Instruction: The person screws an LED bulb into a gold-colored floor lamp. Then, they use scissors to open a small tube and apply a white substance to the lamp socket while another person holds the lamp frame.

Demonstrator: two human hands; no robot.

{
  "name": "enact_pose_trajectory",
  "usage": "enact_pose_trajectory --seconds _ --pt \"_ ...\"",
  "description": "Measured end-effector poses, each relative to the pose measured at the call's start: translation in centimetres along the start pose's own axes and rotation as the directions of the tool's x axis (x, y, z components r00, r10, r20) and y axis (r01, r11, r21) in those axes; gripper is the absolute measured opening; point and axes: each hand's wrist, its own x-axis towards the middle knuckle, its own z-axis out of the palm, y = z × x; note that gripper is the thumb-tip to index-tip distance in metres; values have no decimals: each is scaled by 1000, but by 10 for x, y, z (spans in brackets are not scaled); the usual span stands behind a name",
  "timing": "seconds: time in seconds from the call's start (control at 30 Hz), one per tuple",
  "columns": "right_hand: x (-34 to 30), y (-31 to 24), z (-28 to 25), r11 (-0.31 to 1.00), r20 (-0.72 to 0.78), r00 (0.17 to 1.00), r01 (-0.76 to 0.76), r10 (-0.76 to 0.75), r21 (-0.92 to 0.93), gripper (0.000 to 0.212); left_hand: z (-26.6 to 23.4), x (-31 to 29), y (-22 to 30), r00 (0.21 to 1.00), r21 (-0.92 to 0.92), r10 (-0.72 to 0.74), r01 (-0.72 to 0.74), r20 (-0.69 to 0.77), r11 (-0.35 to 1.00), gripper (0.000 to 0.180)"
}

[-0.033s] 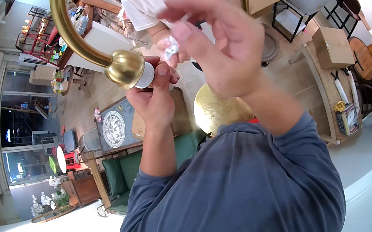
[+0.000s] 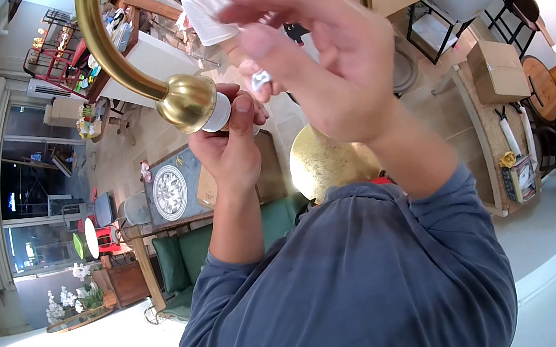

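Observation:
A curved brass lamp arm (image 2: pixel 84 1) comes down on the left and ends in a round brass cup (image 2: pixel 185 102). From that cup sticks out a white lamp socket (image 2: pixel 219 114). My left hand (image 2: pixel 233 155) is closed around the socket's free end, the thumb on the near side. Raised to the upper right of it, my right hand (image 2: pixel 340 66) has its thumb and bent fingers apart, partly smeared by motion; I see nothing held in it. Behind it, another person's hand (image 2: pixel 264 79) holds a small whitish piece (image 2: pixel 259 81) whose kind I cannot make out.
Across from me stands a person in a white shirt (image 2: pixel 201 17). Below lie a golden round disc (image 2: pixel 327 167), a green sofa (image 2: pixel 194 255) and a low table with a patterned top (image 2: pixel 185 158). On the right, a bench (image 2: pixel 481 126) carries a cardboard box (image 2: pixel 499 71).
My right hand has shifted slightly up and left. The other person's hand with the whitish piece moved a little. My left hand stays on the socket.

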Motion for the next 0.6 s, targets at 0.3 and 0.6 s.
enact_pose_trajectory --seconds 0.3,0.6 --pt "38 -13 29 976 475 855 -152 209 -156 31 -12 0 -10 997 25 67 -68 47 997 8" --pt "37 -15 30 967 499 828 -218 256 -133 32 -12 3 0 991 -37 36 -32 126 999 12"
